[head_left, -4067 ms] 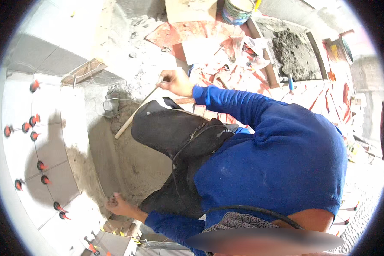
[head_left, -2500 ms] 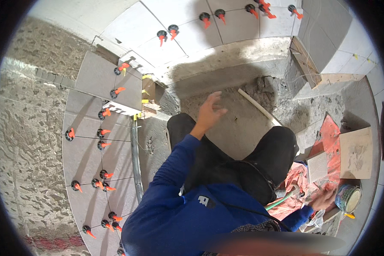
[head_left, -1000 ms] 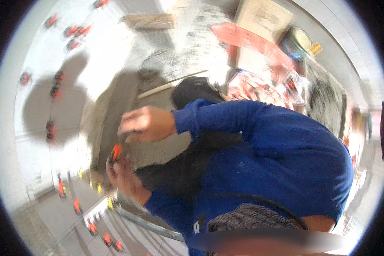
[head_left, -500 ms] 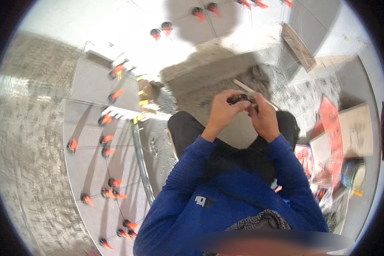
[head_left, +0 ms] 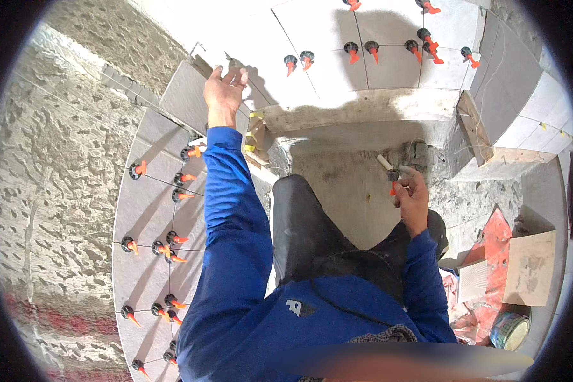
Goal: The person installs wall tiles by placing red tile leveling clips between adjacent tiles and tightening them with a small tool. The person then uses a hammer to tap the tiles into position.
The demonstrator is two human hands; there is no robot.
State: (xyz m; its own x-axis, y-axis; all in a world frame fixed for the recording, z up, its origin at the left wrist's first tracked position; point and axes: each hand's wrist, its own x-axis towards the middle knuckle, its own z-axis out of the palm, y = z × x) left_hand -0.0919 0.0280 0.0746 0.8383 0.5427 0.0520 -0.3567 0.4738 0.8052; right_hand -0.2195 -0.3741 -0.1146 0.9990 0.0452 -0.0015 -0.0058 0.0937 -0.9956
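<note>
My right hand (head_left: 411, 200), above the floor between my knees, pinches a tile leveler (head_left: 393, 175) with a black round base and an orange-red handle. Stretched out to the upper left, my left hand (head_left: 225, 94) is open with its fingers apart, over the edge of a grey tile (head_left: 184, 95). A dark small shape lies by its fingertips; whether they touch it I cannot tell. More tile levelers (head_left: 190, 153) stand in the joints of the grey tiles left of my left arm. Others (head_left: 351, 52) stand along the joints of the far, brightly lit tiles.
A pale stick (head_left: 384, 162) shows beside the held leveler. Wooden boards (head_left: 474, 130) edge the recess. At right are a red sheet (head_left: 495, 235), a beige tile (head_left: 530, 268) and a tin (head_left: 509, 331). Rough mortar-marked wall (head_left: 63, 210) spans the left.
My hands were together over my lap on a small dark thing; now they are apart. My left hand has reached far to the upper left, while the right keeps a leveler. The view has shifted.
</note>
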